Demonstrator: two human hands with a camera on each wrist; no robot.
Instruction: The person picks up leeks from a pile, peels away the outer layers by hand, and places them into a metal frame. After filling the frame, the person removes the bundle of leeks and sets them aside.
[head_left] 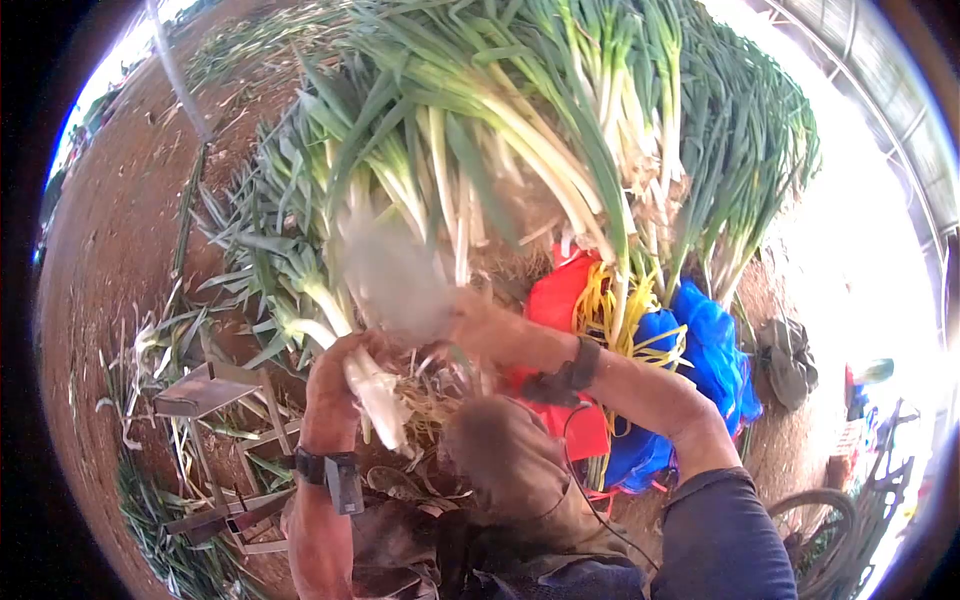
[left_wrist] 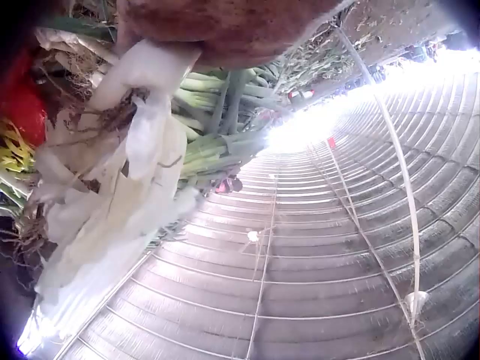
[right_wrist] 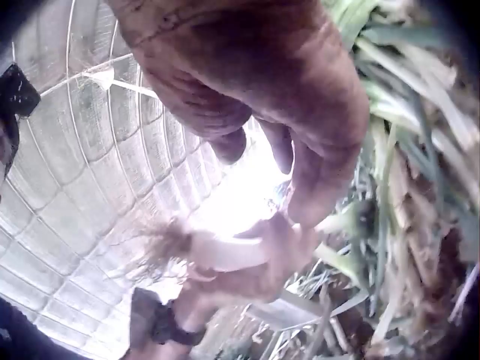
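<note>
A leek [head_left: 377, 398] with a white, rooted base is gripped by my left hand [head_left: 338, 365], its root end toward my body. Pale, thin outer skins [left_wrist: 124, 202] hang loose below the left hand in the left wrist view. My right hand [head_left: 482, 330] is blurred just right of the left hand. In the right wrist view the right hand's fingers [right_wrist: 319, 187] bend loosely near the left hand [right_wrist: 247, 281], and nothing shows between them. A blurred pale grey patch [head_left: 395, 275] covers part of the leeks beyond both hands.
A wide heap of leeks [head_left: 480, 110] lies ahead on brown soil. Red bags [head_left: 560, 295], yellow ties [head_left: 600, 305] and blue bags [head_left: 715, 345] are at the right. A small metal-framed stand [head_left: 210, 390] is at the left, with scraps around it. A wheel [head_left: 830, 520] shows at lower right.
</note>
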